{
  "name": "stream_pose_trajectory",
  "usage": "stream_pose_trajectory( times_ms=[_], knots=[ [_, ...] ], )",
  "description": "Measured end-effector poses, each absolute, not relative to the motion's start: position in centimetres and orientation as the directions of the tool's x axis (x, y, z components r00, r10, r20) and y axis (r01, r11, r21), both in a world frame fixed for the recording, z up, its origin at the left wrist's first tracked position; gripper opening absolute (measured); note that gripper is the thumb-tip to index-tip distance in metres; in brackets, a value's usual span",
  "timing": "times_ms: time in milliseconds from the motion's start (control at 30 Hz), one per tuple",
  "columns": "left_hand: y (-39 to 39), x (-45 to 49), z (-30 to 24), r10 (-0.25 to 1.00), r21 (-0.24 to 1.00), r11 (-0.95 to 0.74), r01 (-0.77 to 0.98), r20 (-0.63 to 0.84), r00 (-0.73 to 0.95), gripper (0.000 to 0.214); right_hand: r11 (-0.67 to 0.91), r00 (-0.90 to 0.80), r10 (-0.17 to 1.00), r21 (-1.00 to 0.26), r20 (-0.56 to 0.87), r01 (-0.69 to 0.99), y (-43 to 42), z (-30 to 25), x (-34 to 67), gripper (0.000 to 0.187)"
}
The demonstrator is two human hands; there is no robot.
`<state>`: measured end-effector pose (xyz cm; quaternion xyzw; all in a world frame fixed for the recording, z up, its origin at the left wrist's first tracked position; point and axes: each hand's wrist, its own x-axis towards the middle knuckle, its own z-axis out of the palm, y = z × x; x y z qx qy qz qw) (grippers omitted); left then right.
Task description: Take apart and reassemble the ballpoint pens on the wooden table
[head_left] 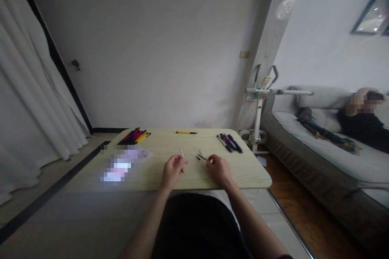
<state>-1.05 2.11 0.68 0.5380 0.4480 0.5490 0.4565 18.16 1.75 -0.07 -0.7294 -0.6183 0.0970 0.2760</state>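
My left hand [173, 168] rests on the pale wooden table [152, 178], fingers pinched round a thin white pen refill [182, 153] that sticks up and away from me. My right hand [219, 167] lies just to the right, fingers curled on a small dark pen part [201, 156]. A tiny dark piece [197, 158] lies between the hands. A yellow pen [186, 132] lies alone at the far middle of the table.
A heap of red, blue and yellow pens [135, 135] sits at the far left corner, a row of dark pens [229, 143] at the far right. Papers [142, 154] lie left of my hands. An exercise machine [258, 109] and a sofa [319, 145] with a reclining person [364, 121] stand right.
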Motion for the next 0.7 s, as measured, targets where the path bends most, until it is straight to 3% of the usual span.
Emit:
stream_pose_trajectory(
  times_ms=[300,700],
  knots=[
    [2.47,-1.50,0.34,0.982,0.976,-0.182,-0.118,0.175,-0.066,0.041,0.079,0.158,0.948,-0.687,0.275,0.722,2.01,-0.58,19.05,0.022],
    [2.31,-1.35,0.52,0.988,0.980,-0.146,-0.133,0.138,-0.067,0.040,0.071,0.172,0.941,-0.666,0.293,0.743,2.13,-0.78,19.08,0.021]
  ],
)
